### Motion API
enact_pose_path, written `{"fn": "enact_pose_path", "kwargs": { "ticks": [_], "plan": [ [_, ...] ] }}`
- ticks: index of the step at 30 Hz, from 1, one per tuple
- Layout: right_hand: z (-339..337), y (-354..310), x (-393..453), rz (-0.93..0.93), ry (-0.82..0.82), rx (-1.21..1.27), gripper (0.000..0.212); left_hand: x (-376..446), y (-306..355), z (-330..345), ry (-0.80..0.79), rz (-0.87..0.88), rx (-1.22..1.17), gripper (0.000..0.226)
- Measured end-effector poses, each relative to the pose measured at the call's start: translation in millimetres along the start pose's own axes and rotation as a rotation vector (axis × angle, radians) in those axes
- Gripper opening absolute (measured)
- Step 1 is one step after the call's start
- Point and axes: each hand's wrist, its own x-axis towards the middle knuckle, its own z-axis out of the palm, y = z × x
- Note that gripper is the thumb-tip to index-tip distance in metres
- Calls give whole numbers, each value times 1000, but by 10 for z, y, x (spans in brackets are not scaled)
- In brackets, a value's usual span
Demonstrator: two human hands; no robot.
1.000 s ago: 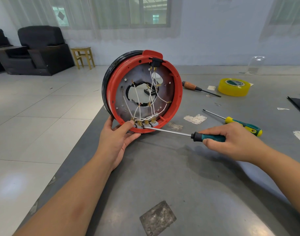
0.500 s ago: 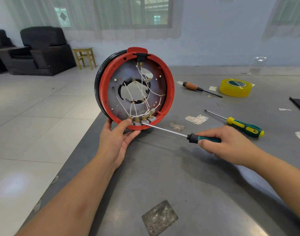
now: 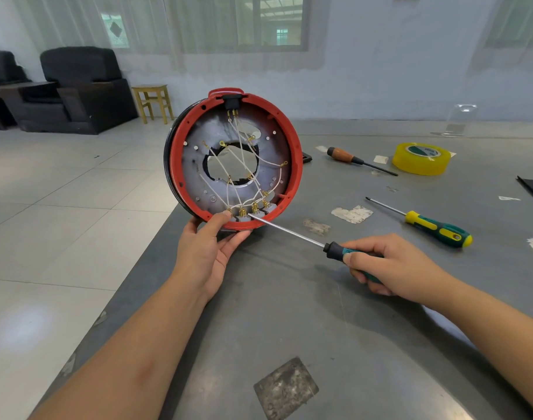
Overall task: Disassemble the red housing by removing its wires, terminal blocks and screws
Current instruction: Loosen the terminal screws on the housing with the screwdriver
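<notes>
We find the housing [image 3: 296, 165] standing on edge at the near left corner of the table [image 3: 289, 313], open face toward us; the left hand [image 3: 207, 253] cups its lower rim from below, thumb laid on the rim just beside the blocks [image 3: 253, 211], so it holds the work upright; the right hand [image 3: 389, 268] is curled round the handle of the screwdriver [image 3: 289, 233], whose tip rests at the row of blocks at the bottom of the housing. We judge the shell a stiff moulded ring, light enough for one hand but apt to roll on its round edge; the rim is the sound place to hold it, as now. The wires [image 3: 244, 159] are thin and limp, crossing the central hole to brass lugs; we would draw them by the lugs, not the strands; the blocks look small and possibly brittle, so the tip wants square seating and modest pressure. A second screwdriver [image 3: 432, 227] lies well apart on the right.
</notes>
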Motion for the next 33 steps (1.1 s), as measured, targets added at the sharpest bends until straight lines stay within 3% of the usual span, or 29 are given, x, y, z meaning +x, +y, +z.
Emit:
{"fn": "enact_pose_path", "kwargs": {
  "ticks": [6, 10, 13, 23, 33],
  "plan": [
    [-50, 112, -1, -47, 89, -58, 22, -13, -4, 7, 12, 4, 15, 56],
    [-65, 192, -23, -161, 188, -239, 27, -9, -6, 3, 17, 12, -2, 59],
    [-54, 175, -44, -234, 190, -356, 36, -3, -7, 12, 22, 21, -8, 62],
    [3, 173, -62, -355, 248, -556, 33, 0, -18, 22, 33, 43, -2, 68],
    [33, 152, -72, -363, 231, -632, 34, -35, -8, 51, 64, 59, -4, 66]
  ]
}}
